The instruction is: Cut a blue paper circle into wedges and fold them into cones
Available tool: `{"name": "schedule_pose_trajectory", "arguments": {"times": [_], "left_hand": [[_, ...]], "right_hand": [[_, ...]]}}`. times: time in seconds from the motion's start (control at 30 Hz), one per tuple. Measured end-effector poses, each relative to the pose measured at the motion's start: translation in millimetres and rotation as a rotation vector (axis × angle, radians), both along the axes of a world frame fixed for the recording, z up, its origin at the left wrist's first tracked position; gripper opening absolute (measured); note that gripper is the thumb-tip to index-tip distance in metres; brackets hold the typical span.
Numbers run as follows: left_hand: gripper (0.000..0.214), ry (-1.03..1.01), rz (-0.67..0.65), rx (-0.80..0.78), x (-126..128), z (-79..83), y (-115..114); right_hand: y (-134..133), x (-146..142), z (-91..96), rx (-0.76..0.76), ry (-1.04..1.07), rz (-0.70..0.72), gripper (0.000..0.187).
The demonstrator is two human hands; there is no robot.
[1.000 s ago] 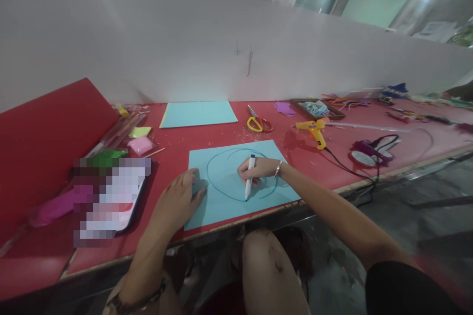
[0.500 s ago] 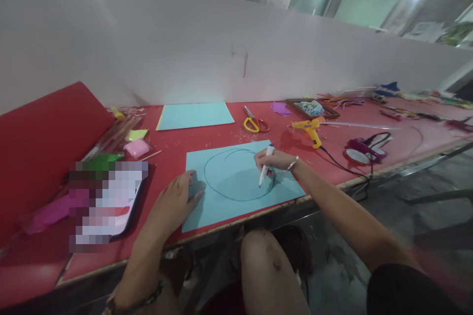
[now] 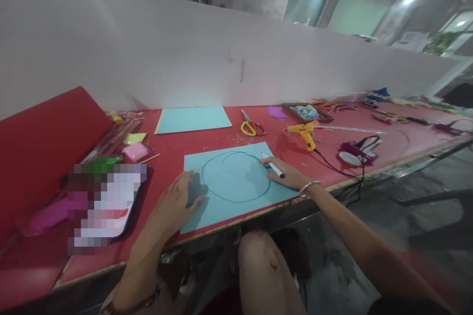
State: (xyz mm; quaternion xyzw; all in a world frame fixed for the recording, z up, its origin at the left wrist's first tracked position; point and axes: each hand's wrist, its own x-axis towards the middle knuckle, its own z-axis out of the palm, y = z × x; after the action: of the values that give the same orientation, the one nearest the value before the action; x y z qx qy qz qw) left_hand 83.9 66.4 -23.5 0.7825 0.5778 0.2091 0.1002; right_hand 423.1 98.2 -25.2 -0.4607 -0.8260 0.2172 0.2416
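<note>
A light blue sheet of paper lies near the front edge of the red table, with a blue drawn circle on it. My left hand lies flat with fingers spread on the sheet's left edge. My right hand rests on the sheet's right side and grips a white marker with a blue cap. The marker lies low, its tip pointing toward the upper right of the circle.
A second blue sheet lies farther back. Yellow and red scissors, a yellow glue gun with a black cord, a purple tape roll and a tray of scraps sit to the right. Packets and a tablet lie left.
My right hand swept the marker from the circle's bottom round its right side up to the top right. The circle's line has grown. My left hand stayed on the sheet.
</note>
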Motion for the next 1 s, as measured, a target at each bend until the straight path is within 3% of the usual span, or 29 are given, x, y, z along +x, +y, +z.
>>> {"name": "schedule_pose_trajectory", "arguments": {"times": [0.1,0.23,0.43,0.5,0.63,0.73,0.87,1.0], "left_hand": [[0.052,0.013,-0.006,0.055,0.4,-0.6,-1.5],[0.045,0.080,0.045,0.101,1.7,-3.1,-5.8],[0.036,0.131,0.123,0.082,6.5,-3.7,-9.0],[0.038,0.103,0.104,0.048,5.3,-5.2,-7.7],[0.054,0.046,0.064,0.011,-2.6,-7.7,-2.3],[0.059,0.023,0.047,-0.004,-8.1,-6.6,2.4],[0.054,0.030,0.058,0.025,-9.1,-4.4,6.6],[0.046,0.045,0.065,0.067,-8.0,-5.0,7.7]], "right_hand": [[-1.4,-7.6,-9.6,0.095,-0.114,-0.023,0.029],[-16.2,-26.3,-17.8,0.164,-0.233,-0.180,0.026],[-37.7,-55.6,3.9,0.150,-0.326,-0.302,0.026],[-34.6,-59.3,16.0,0.094,-0.139,-0.260,0.026],[-14.2,-65.1,39.7,-0.114,0.455,-0.045,0.042],[7.8,-79.3,49.1,-0.188,0.635,0.097,0.036],[43.5,-111.5,38.7,-0.426,0.807,0.230,0.034],[72.0,-138.7,15.9,-0.622,0.761,0.240,0.037]]}}
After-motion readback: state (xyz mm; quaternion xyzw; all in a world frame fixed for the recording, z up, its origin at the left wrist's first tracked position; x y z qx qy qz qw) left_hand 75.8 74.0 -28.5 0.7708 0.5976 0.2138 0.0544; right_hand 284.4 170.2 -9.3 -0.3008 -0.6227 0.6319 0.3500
